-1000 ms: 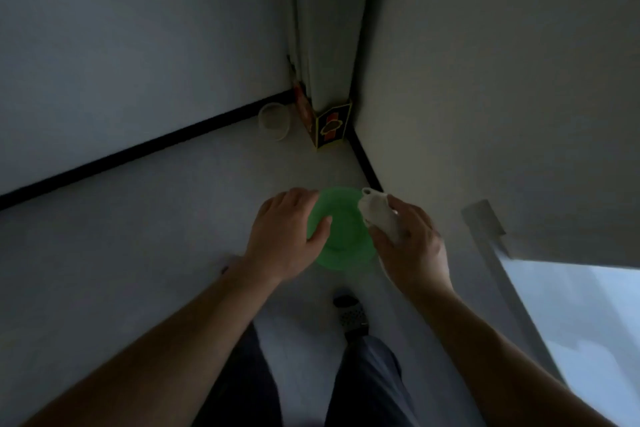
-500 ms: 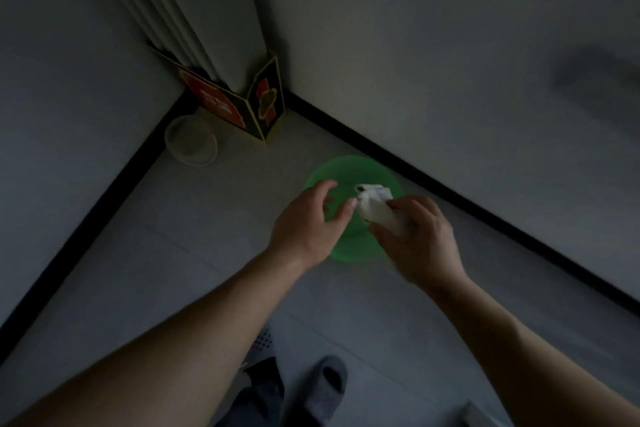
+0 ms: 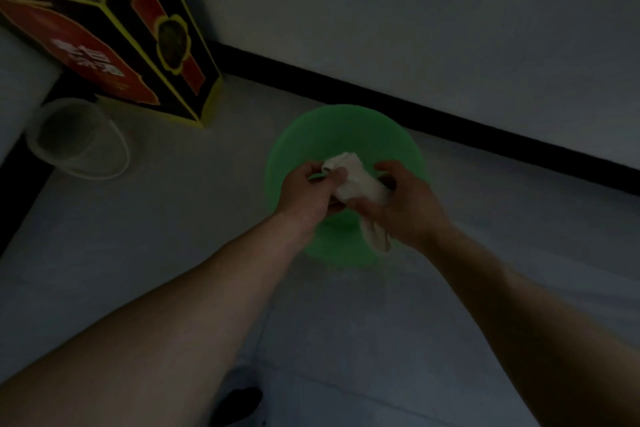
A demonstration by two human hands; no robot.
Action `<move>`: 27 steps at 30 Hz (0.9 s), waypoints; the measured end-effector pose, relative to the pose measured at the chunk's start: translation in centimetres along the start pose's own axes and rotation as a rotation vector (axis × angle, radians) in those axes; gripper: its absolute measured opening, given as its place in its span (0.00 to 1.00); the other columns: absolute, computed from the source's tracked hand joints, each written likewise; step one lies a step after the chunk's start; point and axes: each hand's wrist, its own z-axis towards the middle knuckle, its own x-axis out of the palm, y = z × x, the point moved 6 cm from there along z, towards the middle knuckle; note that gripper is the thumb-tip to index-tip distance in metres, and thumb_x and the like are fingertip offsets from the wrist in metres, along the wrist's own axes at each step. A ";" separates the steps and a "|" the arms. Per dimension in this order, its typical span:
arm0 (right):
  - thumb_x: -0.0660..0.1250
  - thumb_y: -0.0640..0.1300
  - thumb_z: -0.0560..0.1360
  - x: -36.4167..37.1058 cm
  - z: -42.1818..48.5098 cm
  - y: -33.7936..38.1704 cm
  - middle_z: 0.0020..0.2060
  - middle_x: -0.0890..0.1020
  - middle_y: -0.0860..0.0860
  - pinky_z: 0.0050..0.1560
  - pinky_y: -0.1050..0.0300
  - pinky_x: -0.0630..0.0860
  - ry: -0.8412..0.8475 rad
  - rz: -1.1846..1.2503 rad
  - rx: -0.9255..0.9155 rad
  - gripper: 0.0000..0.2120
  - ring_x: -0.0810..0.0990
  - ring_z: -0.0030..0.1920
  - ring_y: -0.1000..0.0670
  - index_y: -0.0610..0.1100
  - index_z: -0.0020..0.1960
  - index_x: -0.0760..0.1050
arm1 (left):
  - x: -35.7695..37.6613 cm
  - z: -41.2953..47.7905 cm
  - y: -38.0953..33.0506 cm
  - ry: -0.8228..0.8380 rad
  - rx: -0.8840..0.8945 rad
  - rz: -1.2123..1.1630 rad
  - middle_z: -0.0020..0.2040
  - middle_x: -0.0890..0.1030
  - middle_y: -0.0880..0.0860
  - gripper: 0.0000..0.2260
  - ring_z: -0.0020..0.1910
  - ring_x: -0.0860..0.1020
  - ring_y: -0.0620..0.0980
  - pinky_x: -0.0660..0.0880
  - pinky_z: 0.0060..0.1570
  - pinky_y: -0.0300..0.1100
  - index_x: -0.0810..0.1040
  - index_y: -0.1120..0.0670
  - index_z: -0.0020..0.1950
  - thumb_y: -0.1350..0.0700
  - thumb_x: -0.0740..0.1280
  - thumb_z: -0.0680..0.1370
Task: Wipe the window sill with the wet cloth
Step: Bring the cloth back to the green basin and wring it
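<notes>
A white cloth (image 3: 358,184), rolled into a tight twist, is held over a green basin (image 3: 346,135) that stands on the pale floor. My left hand (image 3: 306,192) grips the cloth's upper end. My right hand (image 3: 405,204) grips its lower part, and a loose tail of cloth (image 3: 375,236) hangs below that hand. Both hands hover above the basin's middle. The window sill is not in view.
A red, black and yellow carton (image 3: 114,55) stands in the corner at upper left. A clear plastic tub (image 3: 78,139) sits beside it on the floor. A black skirting strip (image 3: 485,135) runs along the wall behind the basin. My dark slipper (image 3: 239,402) shows at the bottom.
My left hand has closed on the cloth's upper end, so both hands now hold it. The camera has come lower and closer to the basin.
</notes>
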 end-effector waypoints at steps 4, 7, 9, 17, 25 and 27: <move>0.73 0.65 0.68 2.5 3.3 -3.2 0.52 0.80 0.50 0.50 0.53 0.77 0.024 -0.045 0.026 0.30 0.79 0.50 0.48 0.48 0.63 0.74 | -0.8 3.4 2.4 -0.033 0.029 -0.035 0.51 0.83 0.60 0.04 0.48 0.83 0.57 0.82 0.43 0.47 0.76 0.57 0.47 0.60 0.71 0.76; 0.75 0.65 0.64 4.0 5.4 -4.5 0.53 0.78 0.49 0.48 0.57 0.73 -0.016 -0.022 -0.002 0.32 0.77 0.50 0.49 0.47 0.61 0.76 | -2.2 5.5 3.1 -0.095 0.115 0.201 0.48 0.83 0.59 0.08 0.46 0.83 0.55 0.82 0.45 0.50 0.77 0.58 0.45 0.56 0.74 0.74; 0.78 0.64 0.61 5.0 6.3 -5.5 0.54 0.76 0.47 0.48 0.60 0.70 -0.053 -0.006 -0.005 0.33 0.76 0.50 0.49 0.48 0.59 0.77 | -3.2 6.7 2.9 -0.133 0.205 0.530 0.43 0.83 0.57 0.12 0.43 0.82 0.55 0.81 0.44 0.51 0.78 0.58 0.43 0.52 0.77 0.70; 0.78 0.49 0.68 7.6 8.0 -6.9 0.59 0.71 0.41 0.61 0.56 0.66 -0.103 -0.123 -0.061 0.25 0.71 0.61 0.40 0.43 0.62 0.79 | -2.0 9.0 3.3 -0.053 0.330 1.150 0.48 0.81 0.59 0.16 0.49 0.79 0.57 0.63 0.37 0.41 0.78 0.60 0.48 0.48 0.73 0.73; 0.76 0.48 0.68 7.0 7.5 -7.3 0.53 0.81 0.43 0.57 0.47 0.73 -0.222 -0.197 -0.167 0.17 0.77 0.56 0.38 0.45 0.56 0.82 | -1.5 8.3 3.2 -0.091 0.584 1.301 0.56 0.75 0.56 0.20 0.56 0.75 0.57 0.73 0.48 0.48 0.74 0.54 0.58 0.42 0.69 0.74; 0.76 0.46 0.68 6.8 6.9 -7.5 0.50 0.82 0.42 0.56 0.48 0.75 -0.238 -0.149 -0.177 0.15 0.79 0.52 0.38 0.42 0.54 0.83 | -1.6 7.6 3.0 -0.077 0.573 1.246 0.57 0.75 0.55 0.19 0.56 0.75 0.56 0.74 0.50 0.47 0.75 0.52 0.59 0.42 0.68 0.75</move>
